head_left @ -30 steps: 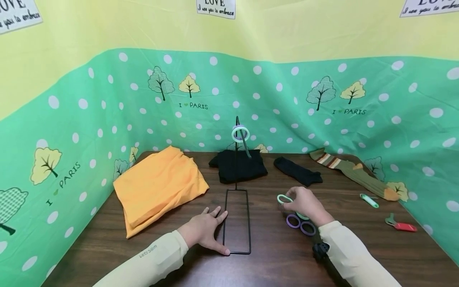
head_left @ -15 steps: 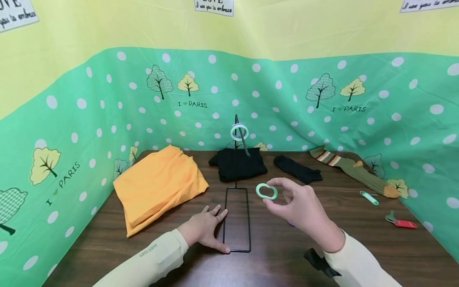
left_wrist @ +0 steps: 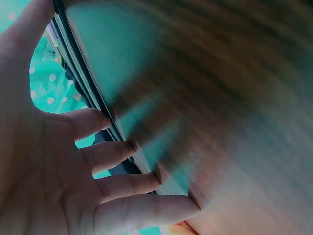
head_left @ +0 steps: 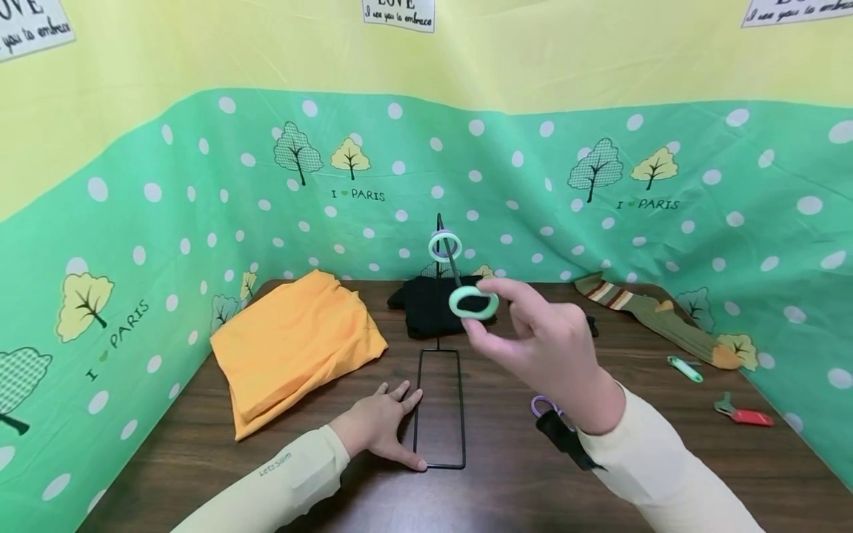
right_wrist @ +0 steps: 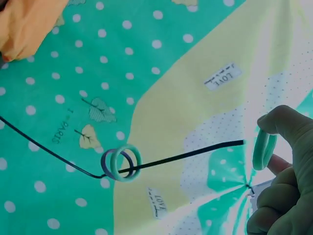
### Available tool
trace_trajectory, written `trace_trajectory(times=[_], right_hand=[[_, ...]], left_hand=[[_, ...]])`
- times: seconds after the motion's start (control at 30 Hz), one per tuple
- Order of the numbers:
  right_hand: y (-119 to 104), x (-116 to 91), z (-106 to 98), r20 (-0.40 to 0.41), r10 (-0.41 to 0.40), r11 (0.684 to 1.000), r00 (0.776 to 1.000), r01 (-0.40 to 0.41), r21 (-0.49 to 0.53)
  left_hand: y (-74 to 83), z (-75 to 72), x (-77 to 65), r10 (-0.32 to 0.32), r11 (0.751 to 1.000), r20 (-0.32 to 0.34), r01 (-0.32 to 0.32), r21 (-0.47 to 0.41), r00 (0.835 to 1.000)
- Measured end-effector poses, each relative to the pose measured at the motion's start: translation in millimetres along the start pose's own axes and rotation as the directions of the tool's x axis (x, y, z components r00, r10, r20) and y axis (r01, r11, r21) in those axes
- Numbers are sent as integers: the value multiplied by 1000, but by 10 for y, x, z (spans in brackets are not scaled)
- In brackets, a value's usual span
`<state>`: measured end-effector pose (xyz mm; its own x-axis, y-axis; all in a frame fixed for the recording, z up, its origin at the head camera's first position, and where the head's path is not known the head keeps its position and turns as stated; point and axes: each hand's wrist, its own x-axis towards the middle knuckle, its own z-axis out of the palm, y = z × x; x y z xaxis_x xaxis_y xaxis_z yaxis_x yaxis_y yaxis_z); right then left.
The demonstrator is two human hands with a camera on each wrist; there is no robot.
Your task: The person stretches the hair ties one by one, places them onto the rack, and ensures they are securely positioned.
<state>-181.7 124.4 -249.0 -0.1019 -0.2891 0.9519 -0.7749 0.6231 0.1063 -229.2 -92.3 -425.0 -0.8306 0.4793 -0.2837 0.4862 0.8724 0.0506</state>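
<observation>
My right hand (head_left: 556, 352) pinches a mint green ring (head_left: 455, 306) between thumb and forefinger. In the right wrist view this ring (right_wrist: 257, 154) is just beyond the free tip of the black stand's arm (right_wrist: 195, 155), a small gap between them. A green ring (right_wrist: 139, 160) and a purple ring (right_wrist: 104, 164) hang together farther back on that arm. My left hand (head_left: 378, 429) rests with spread fingers at the left side of the stand's rectangular wire base (head_left: 463, 407), thumb at its near corner. The left wrist view shows those fingertips (left_wrist: 151, 181) down on the table.
Purple rings (head_left: 538, 403) lie partly hidden behind my right wrist. An orange cloth (head_left: 300, 348) is at left, a folded black garment (head_left: 426, 311) behind the stand. On the right lie an olive sock (head_left: 680, 329), a green-and-white cutter (head_left: 685, 369) and a red-handled tool (head_left: 753, 417).
My right hand has picked the green ring up off the table and carried it up and left to the tip of the stand's arm. The left hand has stayed at the base.
</observation>
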Motion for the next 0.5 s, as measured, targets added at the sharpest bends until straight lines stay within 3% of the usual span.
trace_trajectory(times=[0.1,0.17,0.3,0.5], right_hand=[[110,67,128,95,56,996,994,-49,-70],[192,68,199,176,139,986,975,-120,-117],[293,-28,222,289,320,947,902,-292,-135],[347,-296,82,340,487,870,804,-481,-107]], left_hand=[[2,11,0,-1,1000,4,1,-7,1000],[2,12,0,-2,1000,4,2,-11,1000],[-3,-3,1,2,1000,0,-2,-14,1000],[-3,5,11,3,1000,-6,-3,-16,1000]])
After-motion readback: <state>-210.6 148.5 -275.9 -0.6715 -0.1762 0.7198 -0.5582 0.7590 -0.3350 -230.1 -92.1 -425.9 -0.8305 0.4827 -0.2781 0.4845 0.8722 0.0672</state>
